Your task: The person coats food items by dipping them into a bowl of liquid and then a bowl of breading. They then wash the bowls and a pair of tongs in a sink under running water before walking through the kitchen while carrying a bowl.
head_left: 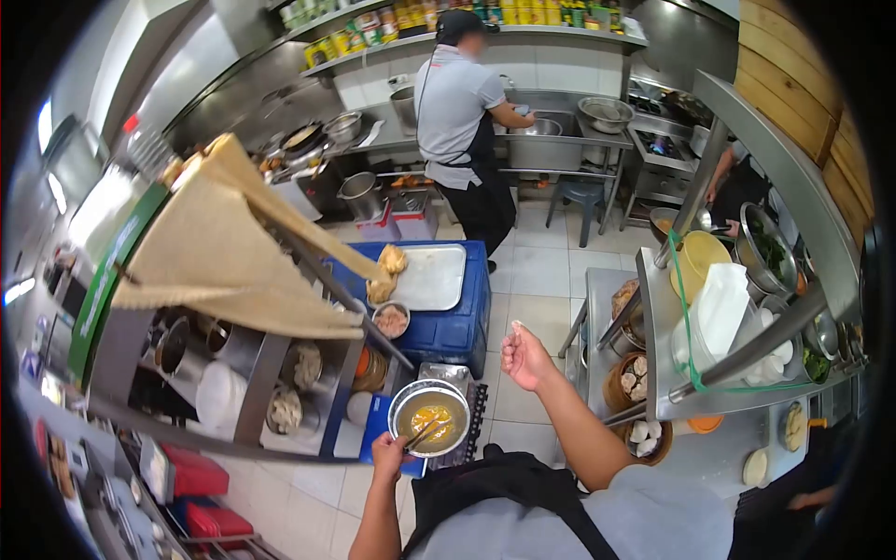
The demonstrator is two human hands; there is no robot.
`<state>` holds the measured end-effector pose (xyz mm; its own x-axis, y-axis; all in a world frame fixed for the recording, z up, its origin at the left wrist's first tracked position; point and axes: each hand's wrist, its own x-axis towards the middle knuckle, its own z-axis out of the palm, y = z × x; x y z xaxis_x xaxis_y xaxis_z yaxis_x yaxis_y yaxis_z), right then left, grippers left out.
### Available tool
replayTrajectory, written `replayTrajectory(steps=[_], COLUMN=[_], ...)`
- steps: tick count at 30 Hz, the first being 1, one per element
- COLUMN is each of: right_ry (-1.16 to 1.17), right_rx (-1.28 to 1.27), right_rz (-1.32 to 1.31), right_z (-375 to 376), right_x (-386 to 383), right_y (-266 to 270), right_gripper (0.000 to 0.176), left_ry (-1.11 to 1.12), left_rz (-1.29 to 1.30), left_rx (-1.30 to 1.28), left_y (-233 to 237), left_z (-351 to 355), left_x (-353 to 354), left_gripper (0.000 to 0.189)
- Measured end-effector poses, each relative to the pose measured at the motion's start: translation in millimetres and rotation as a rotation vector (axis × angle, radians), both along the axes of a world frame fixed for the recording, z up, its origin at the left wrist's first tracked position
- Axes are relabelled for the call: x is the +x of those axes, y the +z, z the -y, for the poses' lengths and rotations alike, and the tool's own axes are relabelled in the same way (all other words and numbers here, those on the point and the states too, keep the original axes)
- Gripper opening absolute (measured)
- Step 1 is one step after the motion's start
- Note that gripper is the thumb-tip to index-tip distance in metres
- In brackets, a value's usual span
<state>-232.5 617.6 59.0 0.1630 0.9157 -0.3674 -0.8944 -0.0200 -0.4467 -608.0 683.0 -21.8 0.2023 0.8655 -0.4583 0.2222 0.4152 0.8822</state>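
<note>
My left hand (388, 455) is closed at the near left rim of a metal bowl (398, 408). Yellow beaten egg (431, 420) lies in the bowl. A pair of dark chopsticks (422, 434) slants from that hand into the egg. My right hand (527, 358) is raised over the floor, well to the right of the bowl. Its fingers are curled in a pinch, with a small whitish bit at the tips that I cannot identify. Beyond the bowl, a small bowl of pink pieces (391, 321) sits by a blue chest (439, 329).
On the chest lies a metal tray (437, 278). A brown cloth (215, 247) drapes over the left rack. At right, a steel shelf (653, 373) holds bowls and bamboo steamers (627, 381). A co-worker (462, 121) stands at the far sink; another person's arm (721, 173) shows at right.
</note>
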Motion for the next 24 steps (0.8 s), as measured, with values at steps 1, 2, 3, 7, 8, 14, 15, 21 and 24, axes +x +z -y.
replayTrajectory(steps=[1, 2, 3, 7, 8, 14, 15, 21, 24], right_ry=[-0.019, -0.043, -0.048, -0.141, -0.176, -0.421, -0.47, -0.599, -0.563], right_rx=[0.006, 0.002, 0.016, 0.026, 0.036, 0.054, 0.058, 0.017, -0.108], right_rz=[-0.005, 0.002, 0.002, 0.039, 0.044, 0.034, 0.019, 0.001, 0.058], right_z=[-12.1, -22.2, -30.8, -54.0, -58.5, -86.5, -93.1, -154.6, -175.6], right_x=[9.5, 18.6, 28.2, 71.8, 85.4, 174.6, 191.7, 280.4, 319.0], right_y=[6.1, 12.0, 17.6, 36.1, 39.4, 48.3, 47.6, 26.5, 16.0], right_gripper=[0.043, 0.043, 0.043, 0.042, 0.042, 0.04, 0.039, 0.035, 0.034], left_ry=[-0.021, -0.045, -0.06, -0.129, -0.138, -0.296, -0.318, -0.459, -0.507], left_rz=[0.002, 0.008, 0.006, 0.068, 0.112, 0.153, 0.193, 0.147, 0.128], left_rx=[0.003, -0.001, 0.002, -0.061, -0.1, -0.183, -0.213, -0.217, -0.208], left_y=[-1.7, -4.9, -10.1, -28.0, -30.9, -55.3, -51.9, -66.1, -70.5], left_z=[-16.2, -31.2, -45.3, -88.2, -96.2, -148.0, -154.9, -219.7, -257.2], left_x=[9.7, 20.8, 33.3, 93.0, 110.4, 210.6, 229.2, 332.4, 381.8], left_gripper=[0.007, 0.007, 0.008, 0.009, 0.01, 0.012, 0.013, 0.01, 0.009])
